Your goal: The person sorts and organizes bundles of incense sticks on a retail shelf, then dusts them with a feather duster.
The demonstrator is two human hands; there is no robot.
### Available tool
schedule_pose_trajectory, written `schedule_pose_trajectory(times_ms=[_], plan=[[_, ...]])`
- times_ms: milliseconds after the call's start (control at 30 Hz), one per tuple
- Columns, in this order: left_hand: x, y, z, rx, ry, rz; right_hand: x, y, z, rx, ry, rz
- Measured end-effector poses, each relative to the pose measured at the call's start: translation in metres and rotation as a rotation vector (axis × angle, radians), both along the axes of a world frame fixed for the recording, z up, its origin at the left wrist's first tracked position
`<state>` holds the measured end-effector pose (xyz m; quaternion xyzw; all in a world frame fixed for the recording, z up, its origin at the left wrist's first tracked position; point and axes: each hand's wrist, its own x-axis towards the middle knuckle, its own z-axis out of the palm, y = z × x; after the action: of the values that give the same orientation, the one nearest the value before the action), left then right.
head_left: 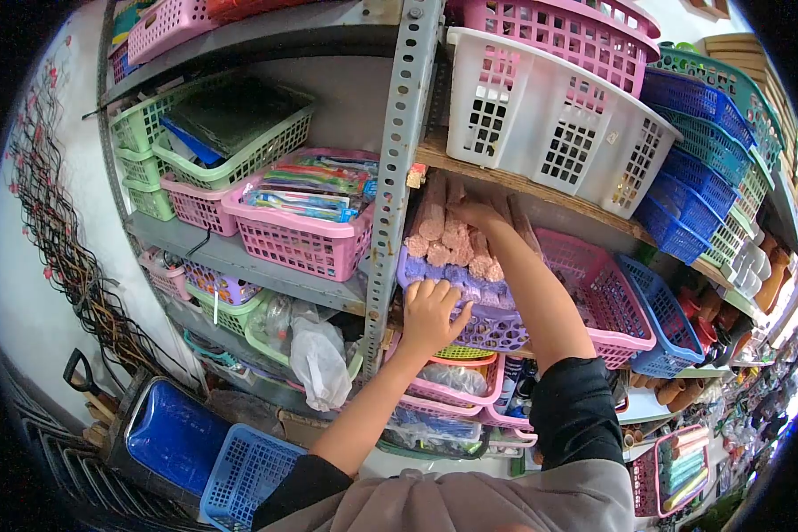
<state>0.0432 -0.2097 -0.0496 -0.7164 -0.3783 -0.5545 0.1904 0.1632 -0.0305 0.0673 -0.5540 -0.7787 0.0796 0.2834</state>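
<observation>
My left hand rests at the front left of a purple basket, its fingers lying over the rim and the thumb spread apart. Inside the basket, a row of lilac rolls lies below a pile of pink rolls with ruffled ends. Reaching over the pile, my right hand is down among the pink rolls near the back. Its fingers are mostly hidden there, so I cannot see whether they grip a roll.
A perforated metal post stands left of the purple basket. Close above is a wooden shelf edge bearing a white basket. A pink basket adjoins on the right. Another pink basket holds colourful packets. Below left sits a blue basket.
</observation>
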Motion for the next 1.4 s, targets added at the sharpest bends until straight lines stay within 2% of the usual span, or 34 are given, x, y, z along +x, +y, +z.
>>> schedule_pose_trajectory(times_ms=[233, 300, 333, 400, 433, 500, 700, 800, 833, 867, 967, 1000, 1067, 1200, 1233, 1300, 1333, 1400], plan=[[0.002, 0.0, 0.0, 0.0, 0.004, 0.018, 0.001, -0.029, 0.024, -0.109, -0.046, -0.029], [0.003, 0.001, -0.001, 0.008, -0.006, 0.004, 0.01, -0.029, 0.035, -0.663, -0.191, 0.039], [0.003, 0.001, -0.001, 0.017, -0.02, -0.004, 0.014, -0.023, 0.029, -0.667, -0.188, 0.034], [0.004, 0.002, -0.002, 0.026, -0.026, -0.007, 0.015, -0.02, 0.018, -0.551, -0.464, 0.205], [0.003, 0.002, -0.002, 0.018, -0.02, -0.001, 0.016, -0.024, 0.016, -0.553, -0.458, 0.201], [0.004, 0.001, -0.001, 0.01, -0.02, 0.007, 0.018, -0.03, 0.014, -0.337, -0.374, 0.245], [0.003, 0.0, 0.0, 0.022, 0.004, 0.011, 0.026, -0.033, -0.001, -0.124, -0.259, 0.325], [0.002, -0.001, 0.001, 0.003, 0.014, 0.016, 0.035, -0.047, -0.001, -0.034, -0.2, 0.211], [0.002, -0.001, 0.001, -0.011, 0.039, 0.041, 0.037, -0.067, 0.0, 0.203, -0.201, 0.153], [0.002, -0.001, 0.001, -0.018, 0.044, 0.023, 0.041, -0.087, 0.006, 0.195, -0.198, 0.135], [0.005, -0.004, 0.002, -0.007, 0.028, 0.006, 0.073, -0.12, 0.001, 0.416, -0.131, 0.21], [0.006, -0.005, 0.003, -0.038, -0.002, 0.017, 0.087, -0.139, -0.001, 0.412, -0.129, 0.181], [0.01, -0.007, 0.009, -0.077, -0.078, 0.008, 0.108, -0.193, 0.005, 0.395, -0.055, 0.281], [0.027, -0.016, 0.018, -0.13, -0.387, -0.074, 0.166, -0.259, -0.01, 0.417, -0.015, 0.199], [0.04, -0.02, 0.018, -0.136, -0.38, -0.1, 0.182, -0.273, -0.014, 0.369, 0.077, 0.173], [0.069, -0.027, 0.017, 0.066, -0.474, -0.273, 0.215, -0.296, -0.028, 0.299, 0.208, 0.081], [0.088, -0.033, 0.017, 0.056, -0.473, -0.309, 0.23, -0.308, -0.035, 0.3, 0.256, 0.049], [0.138, -0.05, 0.014, 0.016, -0.41, -0.545, 0.263, -0.329, -0.049, 0.396, 0.237, 0.012]])
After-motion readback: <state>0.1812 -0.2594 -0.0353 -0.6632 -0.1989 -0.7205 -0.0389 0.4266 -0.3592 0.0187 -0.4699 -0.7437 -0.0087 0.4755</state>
